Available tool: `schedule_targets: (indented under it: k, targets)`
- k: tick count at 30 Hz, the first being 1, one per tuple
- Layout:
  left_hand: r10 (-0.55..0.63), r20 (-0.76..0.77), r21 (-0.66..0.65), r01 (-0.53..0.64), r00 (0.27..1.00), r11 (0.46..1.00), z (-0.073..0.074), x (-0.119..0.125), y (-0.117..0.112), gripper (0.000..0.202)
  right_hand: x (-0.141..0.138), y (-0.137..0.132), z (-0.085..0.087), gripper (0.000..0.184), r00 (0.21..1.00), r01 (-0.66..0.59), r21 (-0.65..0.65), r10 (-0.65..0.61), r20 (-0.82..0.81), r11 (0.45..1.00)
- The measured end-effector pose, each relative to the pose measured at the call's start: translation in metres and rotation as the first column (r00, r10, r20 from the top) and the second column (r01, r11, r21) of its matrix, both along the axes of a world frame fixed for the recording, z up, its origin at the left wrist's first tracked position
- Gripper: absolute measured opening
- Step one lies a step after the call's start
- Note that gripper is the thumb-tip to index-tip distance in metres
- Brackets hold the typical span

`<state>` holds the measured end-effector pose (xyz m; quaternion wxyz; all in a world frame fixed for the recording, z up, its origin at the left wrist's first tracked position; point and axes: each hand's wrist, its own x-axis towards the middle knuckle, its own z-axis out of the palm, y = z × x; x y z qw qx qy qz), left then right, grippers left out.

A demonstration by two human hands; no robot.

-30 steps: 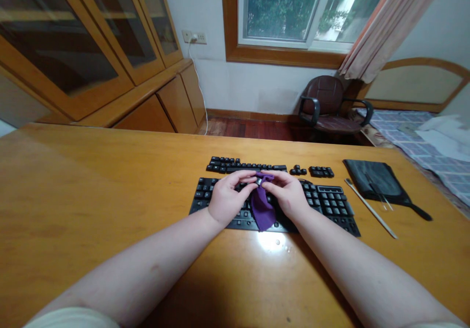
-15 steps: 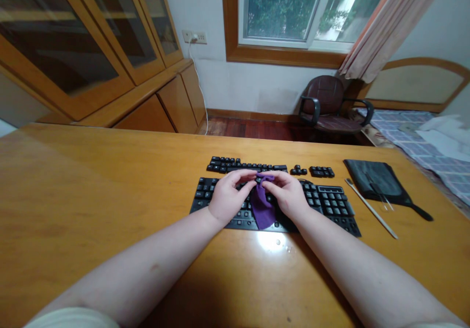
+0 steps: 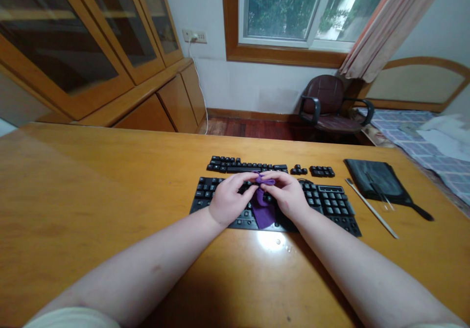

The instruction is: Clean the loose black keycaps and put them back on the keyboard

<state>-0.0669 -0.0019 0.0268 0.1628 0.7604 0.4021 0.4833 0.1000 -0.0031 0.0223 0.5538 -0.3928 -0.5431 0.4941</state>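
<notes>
A purple cloth (image 3: 263, 215) hangs from my fingertips over a black keyboard (image 3: 333, 203) that has keycaps off along its near rows. My left hand (image 3: 232, 197) pinches the gathered top of the cloth from the left. From the other side, my right hand (image 3: 290, 194) grips the same bunched part between thumb and fingers. Whatever lies inside the folds is hidden now. Just beyond the keyboard, loose black keycaps (image 3: 245, 169) are lined up in rows, with smaller groups of keycaps (image 3: 322, 172) farther right.
On the desk's right lie a long pale brush (image 3: 371, 208), a black pouch (image 3: 378, 181) and a thin wire tool (image 3: 380, 193) on the pouch. Water drops (image 3: 289, 249) dot the wooden desk (image 3: 110, 186) near its front. An office chair (image 3: 328, 104) stands beyond.
My fingers have folded the cloth's top over, covering a small dark keycap that showed between them before. Both hands stay in nearly the same place.
</notes>
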Motion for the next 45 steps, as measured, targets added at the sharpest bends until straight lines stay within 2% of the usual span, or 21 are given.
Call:
schedule_targets:
  k: [3,6,11,14,18,21,24,29,32,40,45]
  targets:
    - [-0.003,-0.112,0.153,0.02,0.994,0.988,0.001,-0.003,-0.002,0.021,-0.001,-0.001,-0.003,0.023,1.0,-0.01,-0.023,0.01,-0.011,1.0]
    - [-0.008,-0.161,0.204,0.041,0.987,0.978,0.0,-0.003,-0.004,0.021,-0.001,0.0,-0.005,0.032,1.0,-0.006,-0.051,0.005,-0.008,0.999]
    - [-0.011,-0.135,0.06,0.019,0.991,0.998,0.002,0.001,-0.004,0.025,0.002,0.001,-0.002,0.023,0.997,0.025,-0.044,-0.022,0.069,0.999]
    - [-0.014,-0.116,-0.021,0.011,0.993,1.0,0.005,0.002,-0.004,0.025,0.003,0.002,-0.002,0.023,0.997,0.039,-0.072,-0.034,0.076,0.997]
    - [-0.004,-0.15,0.01,0.006,0.989,1.0,0.003,0.001,-0.005,0.023,0.003,0.002,-0.002,0.038,0.999,-0.004,-0.107,0.009,0.048,0.994]
    - [-0.071,-0.187,0.051,0.082,0.98,0.995,-0.001,-0.001,-0.005,0.026,0.002,0.001,-0.002,0.046,0.995,-0.009,-0.104,0.019,0.099,0.995]
    - [-0.117,-0.197,0.035,0.126,0.973,0.991,-0.003,-0.001,-0.004,0.03,0.001,0.0,-0.001,0.044,0.986,0.024,-0.094,-0.008,0.166,0.995]
    - [-0.089,-0.12,-0.103,0.077,0.989,0.992,0.0,0.002,-0.001,0.027,0.001,0.001,0.001,0.029,0.974,0.111,-0.062,-0.097,0.205,0.992]
    - [-0.074,-0.062,-0.162,0.063,0.995,0.985,0.0,0.004,0.001,0.022,0.002,0.002,0.001,0.027,0.969,0.153,-0.066,-0.136,0.206,0.986]
    - [-0.124,-0.038,-0.171,0.116,0.992,0.978,0.001,0.003,0.006,0.02,0.001,0.001,0.002,0.033,0.959,0.174,-0.083,-0.15,0.241,0.981]
    - [-0.068,0.105,-0.183,0.087,0.992,0.979,0.0,0.002,0.009,0.015,0.002,0.0,0.0,0.034,0.971,0.162,-0.069,-0.146,0.189,0.984]
